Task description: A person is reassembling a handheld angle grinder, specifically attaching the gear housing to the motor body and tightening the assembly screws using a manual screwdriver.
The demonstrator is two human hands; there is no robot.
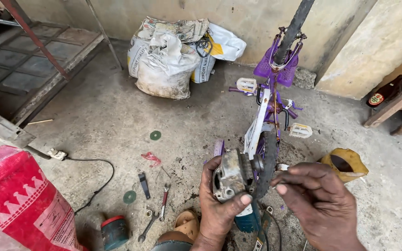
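Your left hand (217,207) is clamped around a dirty angle grinder (233,179), thumb across its near side, holding it up low in the middle of the scene. Your right hand (319,200) sits just to the right of it, fingers curled loosely together near the grinder's black disc (267,162); you cannot tell whether they touch it. Directly behind the grinder stands an upturned purple child's bicycle (268,111), white pedals out to either side, its black tyre rising at the far end. To the right lies a yellow container (345,162) on its side. Left of your hands, spanners (164,202), a small green disc (129,197), another green disc (155,135) farther off, and a round tin (114,231) lie scattered on the concrete floor (108,116). A cable runs to a white plug block (56,154). A red sack (19,204) fills the near left corner; white sacks (168,60) lean against the far wall.
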